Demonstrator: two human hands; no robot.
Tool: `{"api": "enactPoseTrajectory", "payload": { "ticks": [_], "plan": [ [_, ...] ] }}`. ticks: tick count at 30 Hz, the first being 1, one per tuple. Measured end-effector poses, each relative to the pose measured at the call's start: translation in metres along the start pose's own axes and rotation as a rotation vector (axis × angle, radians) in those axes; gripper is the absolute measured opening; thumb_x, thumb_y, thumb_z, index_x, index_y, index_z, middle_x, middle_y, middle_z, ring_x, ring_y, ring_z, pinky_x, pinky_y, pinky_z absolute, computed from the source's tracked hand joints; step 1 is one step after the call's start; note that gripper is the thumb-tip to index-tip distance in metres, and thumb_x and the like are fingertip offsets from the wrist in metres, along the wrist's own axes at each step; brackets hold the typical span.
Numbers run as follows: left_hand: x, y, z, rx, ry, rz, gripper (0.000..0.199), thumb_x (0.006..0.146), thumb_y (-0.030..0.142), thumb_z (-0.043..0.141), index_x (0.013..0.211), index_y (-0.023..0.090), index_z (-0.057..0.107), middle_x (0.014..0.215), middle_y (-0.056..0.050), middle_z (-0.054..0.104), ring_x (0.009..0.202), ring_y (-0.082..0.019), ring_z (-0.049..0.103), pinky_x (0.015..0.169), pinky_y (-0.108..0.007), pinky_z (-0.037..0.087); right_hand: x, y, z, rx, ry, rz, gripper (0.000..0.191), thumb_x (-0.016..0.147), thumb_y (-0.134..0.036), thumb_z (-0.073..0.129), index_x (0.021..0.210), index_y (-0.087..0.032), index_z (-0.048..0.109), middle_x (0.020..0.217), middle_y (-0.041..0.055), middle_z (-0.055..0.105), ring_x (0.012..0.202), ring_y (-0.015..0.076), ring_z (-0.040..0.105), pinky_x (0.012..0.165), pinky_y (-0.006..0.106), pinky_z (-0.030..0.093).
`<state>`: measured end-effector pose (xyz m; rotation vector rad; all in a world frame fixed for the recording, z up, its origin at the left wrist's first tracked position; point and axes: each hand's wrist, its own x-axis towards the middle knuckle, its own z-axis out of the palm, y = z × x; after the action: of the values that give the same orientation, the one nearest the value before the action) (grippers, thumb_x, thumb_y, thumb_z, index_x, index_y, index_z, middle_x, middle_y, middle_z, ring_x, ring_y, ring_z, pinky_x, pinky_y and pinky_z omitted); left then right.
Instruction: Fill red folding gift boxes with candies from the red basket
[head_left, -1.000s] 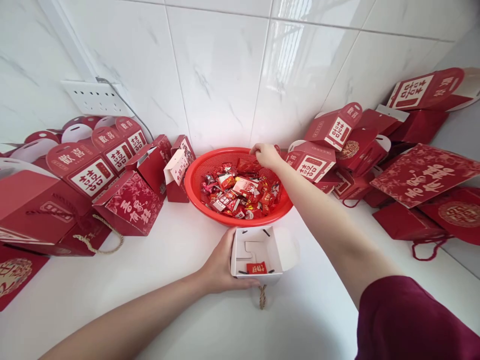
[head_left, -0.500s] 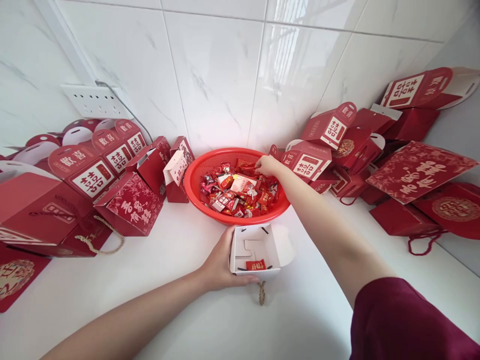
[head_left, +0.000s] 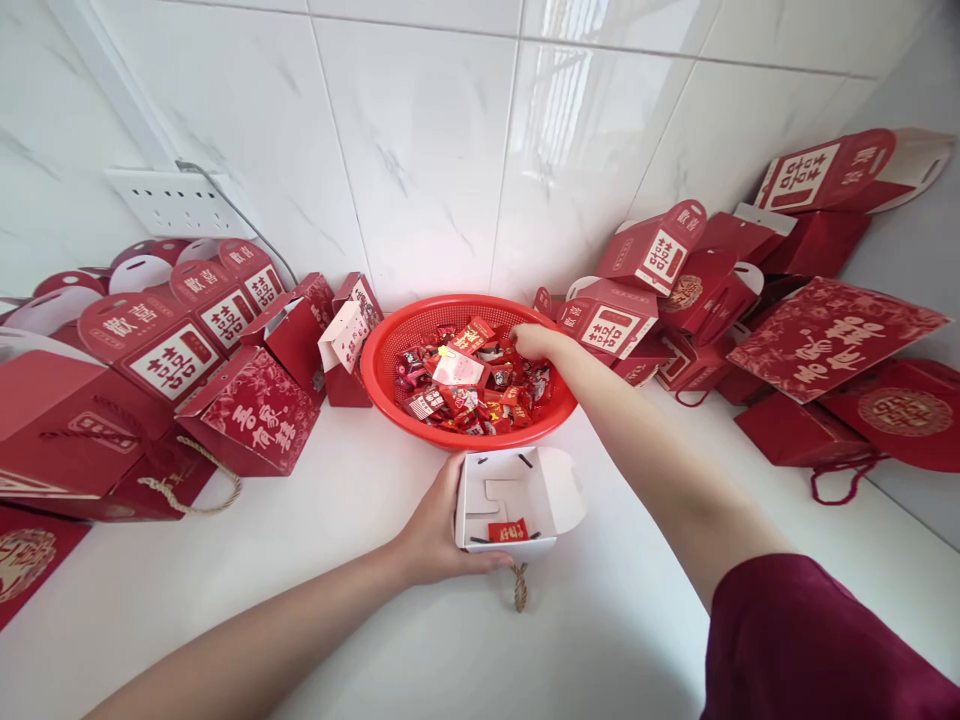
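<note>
My left hand [head_left: 435, 525] grips the near left side of a small open gift box [head_left: 480, 490], thumb along its front. The box has a white inside, a raised flap at its right and a twisted rope handle [head_left: 520, 588] at the front. One red wrapped candy [head_left: 508, 531] lies inside it. Behind the box stands a red plastic basket [head_left: 382, 390] holding many wrapped candies [head_left: 499, 405] and a pale pink packet [head_left: 458, 367]. My right hand [head_left: 531, 341] reaches into the basket's right side, fingers curled down among the candies; their tips are hidden.
Red gift boxes [head_left: 169, 355] stand crowded on the left, one with a rope handle [head_left: 225, 490] lying on the white counter [head_left: 337, 640]. More red boxes [head_left: 615, 325] are piled on the right. A tiled wall [head_left: 420, 150] with a socket strip [head_left: 172, 205] rises behind.
My right hand has dipped slightly lower among the candies, and some candies and the pink packet have shifted. My left hand still holds the box. The view has moved slightly.
</note>
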<state>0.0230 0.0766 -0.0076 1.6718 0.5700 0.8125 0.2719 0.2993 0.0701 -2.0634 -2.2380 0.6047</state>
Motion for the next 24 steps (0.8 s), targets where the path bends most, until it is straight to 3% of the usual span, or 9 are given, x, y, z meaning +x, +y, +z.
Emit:
{"api": "enactPoseTrajectory", "payload": {
  "ticks": [5, 9, 12, 15, 20, 24],
  "plan": [
    [0.000, 0.000, -0.001, 0.035, 0.005, -0.005, 0.101, 0.064, 0.030, 0.089, 0.144, 0.025, 0.027, 0.146, -0.017, 0.046, 0.135, -0.038, 0.047, 0.111, -0.055, 0.041, -0.003, 0.004, 0.009, -0.087, -0.285, 0.021, 0.030, 0.097, -0.035, 0.061, 0.120, -0.015, 0.062, 0.119, 0.0086, 0.064, 0.100, 0.0211, 0.066, 0.085, 0.041, 0.057],
    [0.000, 0.001, -0.001, 0.043, 0.008, 0.003, 0.102, 0.063, 0.031, 0.089, 0.144, 0.024, 0.027, 0.145, -0.016, 0.047, 0.135, -0.038, 0.047, 0.110, -0.055, 0.041, -0.008, 0.003, 0.011, -0.074, -0.371, 0.018, 0.024, 0.094, -0.032, 0.066, 0.108, -0.013, 0.066, 0.105, 0.0061, 0.070, 0.090, 0.0181, 0.069, 0.080, 0.037, 0.058],
    [0.000, 0.002, 0.000, 0.029, 0.013, 0.015, 0.101, 0.064, 0.032, 0.089, 0.143, 0.025, 0.028, 0.144, -0.016, 0.048, 0.134, -0.037, 0.048, 0.110, -0.054, 0.042, -0.014, 0.001, 0.009, -0.014, -0.389, -0.008, 0.027, 0.077, -0.024, 0.082, 0.097, -0.010, 0.070, 0.088, 0.0054, 0.073, 0.078, 0.0200, 0.071, 0.073, 0.034, 0.059],
    [0.000, 0.002, 0.001, 0.020, 0.008, 0.007, 0.101, 0.064, 0.031, 0.089, 0.144, 0.025, 0.027, 0.145, -0.016, 0.047, 0.134, -0.037, 0.047, 0.110, -0.054, 0.043, -0.027, -0.002, 0.002, 0.082, -0.309, -0.081, 0.035, 0.062, -0.015, 0.088, 0.093, -0.011, 0.072, 0.080, 0.0055, 0.075, 0.074, 0.0227, 0.073, 0.071, 0.030, 0.058],
    [0.000, 0.003, 0.002, -0.007, 0.009, 0.011, 0.100, 0.064, 0.031, 0.089, 0.143, 0.026, 0.028, 0.145, -0.016, 0.047, 0.134, -0.037, 0.047, 0.109, -0.054, 0.043, -0.061, 0.001, -0.009, 0.255, -0.046, -0.244, 0.034, 0.085, -0.024, 0.069, 0.118, -0.017, 0.066, 0.105, 0.0057, 0.076, 0.087, 0.0167, 0.073, 0.078, 0.025, 0.057],
    [0.001, 0.004, 0.002, -0.013, 0.005, 0.019, 0.096, 0.064, 0.031, 0.089, 0.140, 0.026, 0.031, 0.143, -0.014, 0.048, 0.134, -0.036, 0.047, 0.109, -0.055, 0.043, -0.070, 0.006, -0.002, 0.185, 0.140, -0.196, 0.028, 0.090, -0.017, 0.057, 0.117, -0.016, 0.066, 0.117, 0.0095, 0.072, 0.106, 0.0200, 0.068, 0.093, 0.029, 0.052]
  ]
}}
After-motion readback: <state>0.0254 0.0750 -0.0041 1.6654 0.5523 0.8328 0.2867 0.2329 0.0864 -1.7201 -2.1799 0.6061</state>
